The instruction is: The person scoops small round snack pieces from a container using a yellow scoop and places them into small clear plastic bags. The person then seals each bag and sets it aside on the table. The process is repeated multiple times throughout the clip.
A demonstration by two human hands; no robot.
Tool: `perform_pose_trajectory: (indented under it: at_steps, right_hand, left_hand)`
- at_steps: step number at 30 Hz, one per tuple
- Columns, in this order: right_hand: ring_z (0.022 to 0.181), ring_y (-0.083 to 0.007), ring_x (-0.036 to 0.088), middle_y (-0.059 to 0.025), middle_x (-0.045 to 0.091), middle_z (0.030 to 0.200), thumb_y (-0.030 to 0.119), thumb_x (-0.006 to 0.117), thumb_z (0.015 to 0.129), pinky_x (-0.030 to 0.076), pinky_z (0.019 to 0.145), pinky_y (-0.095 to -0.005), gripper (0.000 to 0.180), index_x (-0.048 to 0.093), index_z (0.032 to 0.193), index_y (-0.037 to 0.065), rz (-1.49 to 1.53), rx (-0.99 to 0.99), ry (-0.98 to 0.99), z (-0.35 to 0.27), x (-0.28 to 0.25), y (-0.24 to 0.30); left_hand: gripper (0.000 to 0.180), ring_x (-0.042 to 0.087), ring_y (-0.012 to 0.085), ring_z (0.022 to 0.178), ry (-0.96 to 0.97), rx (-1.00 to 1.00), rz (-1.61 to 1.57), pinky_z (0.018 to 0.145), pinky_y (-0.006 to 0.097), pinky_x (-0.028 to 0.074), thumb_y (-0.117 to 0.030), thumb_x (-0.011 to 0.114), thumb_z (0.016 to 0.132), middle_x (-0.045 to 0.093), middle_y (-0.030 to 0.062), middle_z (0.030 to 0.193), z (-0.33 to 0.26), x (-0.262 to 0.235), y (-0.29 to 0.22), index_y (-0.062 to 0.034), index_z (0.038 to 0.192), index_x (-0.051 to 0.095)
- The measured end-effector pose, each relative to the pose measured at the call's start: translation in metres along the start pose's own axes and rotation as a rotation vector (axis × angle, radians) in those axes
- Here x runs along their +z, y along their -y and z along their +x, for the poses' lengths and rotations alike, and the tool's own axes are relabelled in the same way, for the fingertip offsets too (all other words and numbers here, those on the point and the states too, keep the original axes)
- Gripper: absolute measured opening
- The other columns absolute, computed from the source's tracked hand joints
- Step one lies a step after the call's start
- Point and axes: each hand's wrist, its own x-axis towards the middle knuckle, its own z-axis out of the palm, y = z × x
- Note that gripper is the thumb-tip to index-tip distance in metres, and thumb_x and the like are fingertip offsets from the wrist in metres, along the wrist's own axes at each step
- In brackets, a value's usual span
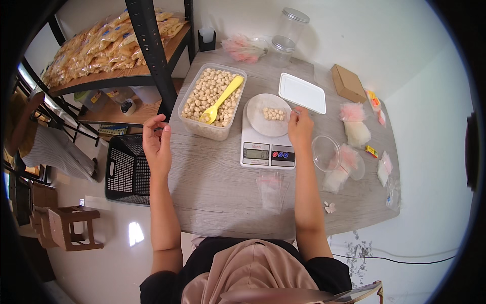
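Note:
My left hand is raised over the table's left edge, fingers loosely curled and apart, holding nothing. On the round plate of a white kitchen scale lies a small clear bag of pale round nuts. At the bag's right end my right hand is closed in a pinch on what looks like its clear edge; the fingertips partly hide the grip. Left of the scale stands a clear plastic tub full of the same nuts, with a yellow spoon lying on top.
Small clear bags lie before the scale. A white lid, round clear lid, bag bundles and a cardboard box stand around it. Clear jars stand behind. A black basket and shelf are left.

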Motion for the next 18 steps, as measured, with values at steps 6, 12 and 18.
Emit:
perform_pose_trajectory:
  at_steps: [6,12,18]
  right_hand:
    - [0.073,-0.0386,0.062,-0.0214,0.062,0.072,0.013,0.058,0.084,0.047,0.069,-0.0455,0.027,0.054,0.104,-0.006,-0.075,0.024,0.059,-0.005,-0.003,0.007]
    - [0.077,-0.0388,0.061,-0.0233,0.063,0.082,0.013,0.058,0.083,0.047,0.072,-0.0456,0.032,0.053,0.108,-0.007,-0.091,0.051,0.094,-0.006,0.002,0.002]
    - [0.074,-0.0274,0.06,-0.0135,0.06,0.08,0.007,0.06,0.082,0.047,0.072,-0.0368,0.036,0.051,0.115,-0.003,0.005,0.002,0.103,-0.005,0.001,0.016]
  left_hand:
    - [0.02,0.05,0.0116,0.1,-0.06,0.008,-0.043,0.087,0.024,0.04,-0.006,0.053,0.092,0.055,0.0048,0.11,0.003,-0.006,-0.001,-0.0013,0.112,0.053]
    - [0.022,0.049,0.0079,0.087,-0.061,0.03,-0.043,0.075,0.021,0.04,-0.002,0.057,0.089,0.053,0.0039,0.103,0.003,-0.003,-0.002,-0.0011,0.11,0.054]
    - [0.021,0.047,0.0079,0.087,-0.067,0.037,-0.014,0.076,0.021,0.039,-0.002,0.056,0.089,0.052,0.0021,0.1,0.003,-0.005,-0.002,-0.0011,0.11,0.053]
